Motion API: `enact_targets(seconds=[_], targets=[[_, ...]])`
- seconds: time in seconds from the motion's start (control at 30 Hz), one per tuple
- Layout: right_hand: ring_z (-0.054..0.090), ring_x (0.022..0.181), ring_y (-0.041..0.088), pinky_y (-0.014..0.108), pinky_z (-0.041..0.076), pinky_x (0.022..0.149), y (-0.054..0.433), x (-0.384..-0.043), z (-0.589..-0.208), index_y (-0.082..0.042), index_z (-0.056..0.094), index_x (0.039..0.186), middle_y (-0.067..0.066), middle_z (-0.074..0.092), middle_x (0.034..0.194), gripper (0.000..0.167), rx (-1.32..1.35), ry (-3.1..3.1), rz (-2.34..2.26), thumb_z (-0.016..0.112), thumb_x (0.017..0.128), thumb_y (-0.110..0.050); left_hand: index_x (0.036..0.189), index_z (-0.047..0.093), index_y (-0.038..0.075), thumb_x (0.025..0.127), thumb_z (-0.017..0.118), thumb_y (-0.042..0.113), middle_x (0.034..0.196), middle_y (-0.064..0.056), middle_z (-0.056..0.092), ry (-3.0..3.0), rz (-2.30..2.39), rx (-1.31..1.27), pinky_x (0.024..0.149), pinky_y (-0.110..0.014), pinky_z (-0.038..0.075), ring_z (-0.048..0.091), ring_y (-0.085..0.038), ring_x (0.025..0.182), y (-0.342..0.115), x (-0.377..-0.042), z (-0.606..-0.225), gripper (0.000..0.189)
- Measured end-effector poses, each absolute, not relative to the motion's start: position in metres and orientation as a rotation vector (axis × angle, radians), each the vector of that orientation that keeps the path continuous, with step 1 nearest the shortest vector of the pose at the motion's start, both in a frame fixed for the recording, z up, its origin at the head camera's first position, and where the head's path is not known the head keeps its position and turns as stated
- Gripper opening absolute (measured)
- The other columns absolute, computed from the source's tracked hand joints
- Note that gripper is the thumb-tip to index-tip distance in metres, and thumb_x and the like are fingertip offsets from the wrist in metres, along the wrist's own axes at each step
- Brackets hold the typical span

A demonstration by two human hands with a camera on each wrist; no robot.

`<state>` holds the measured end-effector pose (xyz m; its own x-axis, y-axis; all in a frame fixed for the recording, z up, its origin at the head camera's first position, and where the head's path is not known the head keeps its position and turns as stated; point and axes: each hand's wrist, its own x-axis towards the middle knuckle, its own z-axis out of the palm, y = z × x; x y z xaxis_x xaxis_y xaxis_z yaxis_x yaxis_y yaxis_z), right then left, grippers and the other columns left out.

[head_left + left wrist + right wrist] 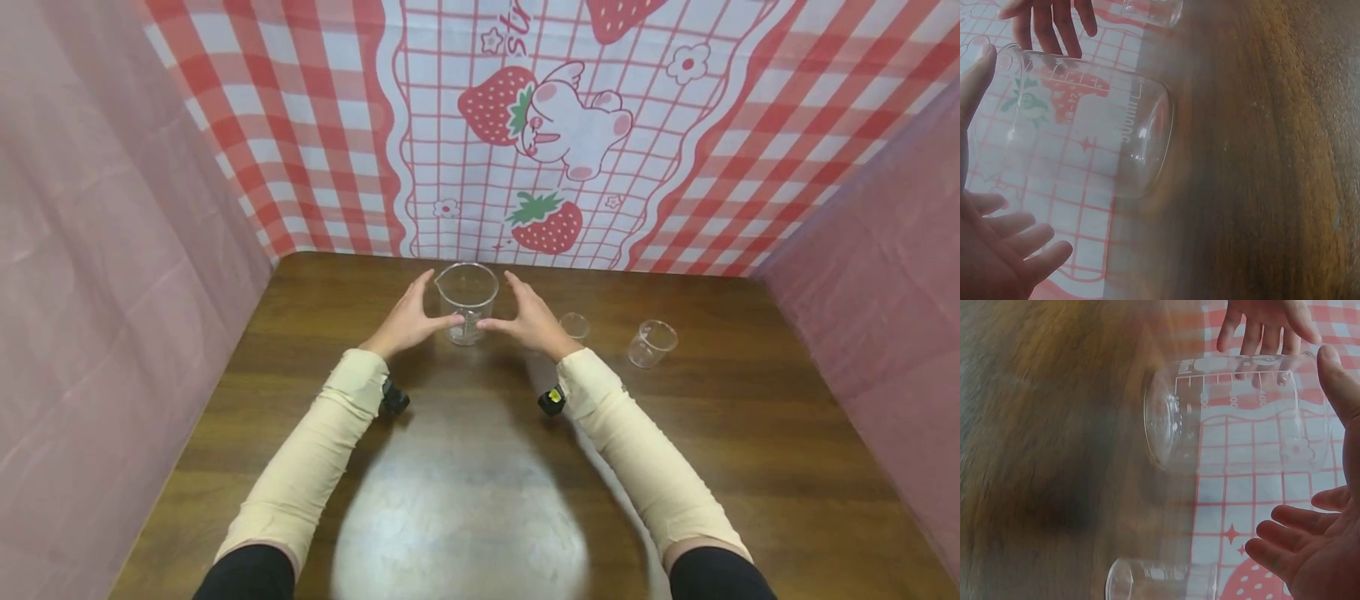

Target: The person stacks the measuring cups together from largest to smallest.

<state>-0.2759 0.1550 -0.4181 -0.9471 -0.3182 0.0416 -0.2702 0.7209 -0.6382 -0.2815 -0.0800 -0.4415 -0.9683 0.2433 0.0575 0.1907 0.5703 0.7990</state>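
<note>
1. Beaker of clear glass stands upright on the counter, toward its far side and between the two hands. Its spout points left in the head view, and white measuring marks run up its wall, with "500ml" readable in the left wrist view.
2. Left hand is spread wide at the beaker's left side, fingers nearly straight and thumb reaching across the near face. It has no grip on the glass; whether the thumb touches it I cannot tell.
3. Right hand mirrors it at the right side, fingers extended, thumb pointing in toward the other thumb. It grips nothing either, and contact at its thumb is likewise unclear.
4. Just beside the right wrist sits a low glass, partly hidden by the hand and wrist in the head view.
5. Farther right, well apart from the beaker, a small glass cup stands upright.
6. Cream sleeves cover both forearms, with black cuffs nearer the elbows and a small black camera at each wrist.
7. Brown wood grain shows across the counter, with a bright glare between the forearms.
8. Behind it hangs a red-and-white checked cloth printed with strawberries and a white cartoon animal; pink curtains hang at both sides.
</note>
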Motion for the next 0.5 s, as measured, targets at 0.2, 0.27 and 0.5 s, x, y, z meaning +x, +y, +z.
enact_targets(seconds=[0.2,0.27,0.5], targets=[[0.033,0.143,0.04,0.053,0.029,0.119,0.151,-0.278,-0.428,0.0,0.018,0.154,0.024,0.028,0.157,0.11,-0.491,2.841,-1.056,0.083,0.075,-0.04,0.155,0.015,0.006,0.078,0.078,0.047,0.16,-0.018,0.026,2.681,1.426,0.364,0.119,-0.055,0.028,0.03,-0.036,0.145,-0.077,-0.283,-0.447,0.107],[0.036,0.142,0.039,0.053,0.031,0.118,0.151,-0.28,-0.431,0.001,0.019,0.153,0.024,0.029,0.156,0.11,-0.486,2.835,-1.084,0.084,0.074,-0.039,0.155,0.016,0.007,0.078,0.078,0.047,0.16,-0.017,0.027,2.676,1.425,0.368,0.119,-0.055,0.029,0.032,-0.036,0.145,-0.077,-0.284,-0.447,0.107],[0.045,0.135,0.037,0.053,0.039,0.113,0.144,-0.288,-0.432,-0.006,0.024,0.153,0.021,0.042,0.15,0.103,-0.463,2.758,-1.21,0.084,0.074,-0.036,0.153,0.022,0.005,0.081,0.079,0.032,0.156,-0.02,0.033,2.556,1.567,0.395,0.114,-0.053,0.038,0.038,-0.037,0.14,-0.076,-0.288,-0.444,0.096]])
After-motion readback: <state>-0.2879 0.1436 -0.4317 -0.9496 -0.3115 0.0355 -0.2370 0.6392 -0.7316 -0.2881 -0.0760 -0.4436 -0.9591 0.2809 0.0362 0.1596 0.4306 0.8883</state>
